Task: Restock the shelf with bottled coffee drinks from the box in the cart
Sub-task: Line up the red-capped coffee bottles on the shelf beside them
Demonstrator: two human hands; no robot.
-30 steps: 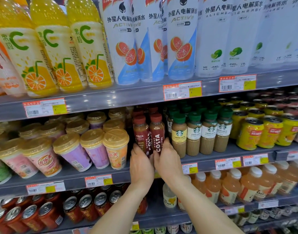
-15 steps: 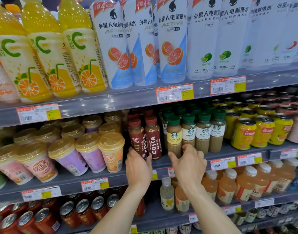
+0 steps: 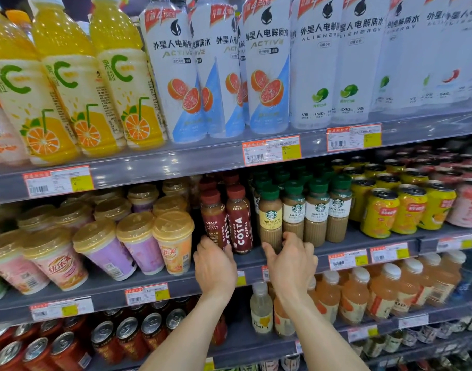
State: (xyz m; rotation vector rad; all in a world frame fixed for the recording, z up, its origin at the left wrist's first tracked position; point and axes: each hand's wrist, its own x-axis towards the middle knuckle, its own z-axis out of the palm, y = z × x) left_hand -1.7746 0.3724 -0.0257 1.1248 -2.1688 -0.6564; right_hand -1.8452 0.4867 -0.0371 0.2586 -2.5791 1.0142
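Note:
Two dark red Costa coffee bottles (image 3: 240,223) stand at the front of the middle shelf (image 3: 336,250), with more behind them. To their right is a row of green-capped Starbucks latte bottles (image 3: 316,218). My left hand (image 3: 214,266) holds the base of the left Costa bottle (image 3: 213,220), with fingers on its left side and the thumb between the two bottles. My right hand (image 3: 291,262) curls its thumb and fingers round the bottom of the yellow-labelled cheese latte bottle (image 3: 270,218). No box or cart shows.
Capped milk-tea cups (image 3: 138,236) crowd the shelf left of the Costa bottles. Yellow cans (image 3: 409,210) stand to the right of the lattes. Large juice and electrolyte bottles (image 3: 176,70) fill the shelf above. Cans and juice bottles (image 3: 352,295) sit below.
My right hand left the right Costa bottle, moved right and took hold of the cheese latte bottle's base. My left hand stayed at the left Costa bottle.

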